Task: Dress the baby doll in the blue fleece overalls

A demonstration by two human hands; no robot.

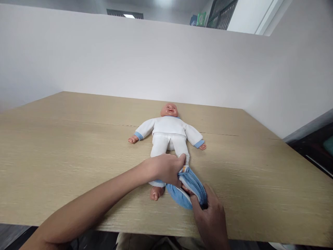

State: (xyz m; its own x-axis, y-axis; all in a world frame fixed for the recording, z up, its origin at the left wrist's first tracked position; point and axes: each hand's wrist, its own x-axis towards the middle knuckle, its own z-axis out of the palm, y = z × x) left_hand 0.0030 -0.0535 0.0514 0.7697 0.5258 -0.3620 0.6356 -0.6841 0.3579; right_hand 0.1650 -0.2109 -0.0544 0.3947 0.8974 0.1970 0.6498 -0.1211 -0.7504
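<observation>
A bald plastic baby doll in a white fleece suit with pale-blue cuffs (169,125) lies face up on the light wood-grain counter (78,156), its head toward the plain white wall (145,59) and its legs toward the person. At the lower end of the leg on the person's right is a soft, bunched blue cloth piece with a white lining and a small orange patch (196,182); which garment it is, I cannot tell.

The right hand (212,210) has its fingers closed on the near side of this cloth, the thumb at the opening. The left hand (168,168) lies across the doll's lower legs, thumb raised beside the trouser leg; its other fingers are largely hidden, so I cannot tell whether they grip the leg or the cloth edge.

The step in hand looks like working the opening about the doll's foot: a reddish patch within it is probably that foot. The other foot, shiny brown plastic (156,193), is bare. The next move would seem to call for 1 hand steadying the leg while the other keeps the opening spread and draws the cloth evenly, without snagging the toes.
</observation>
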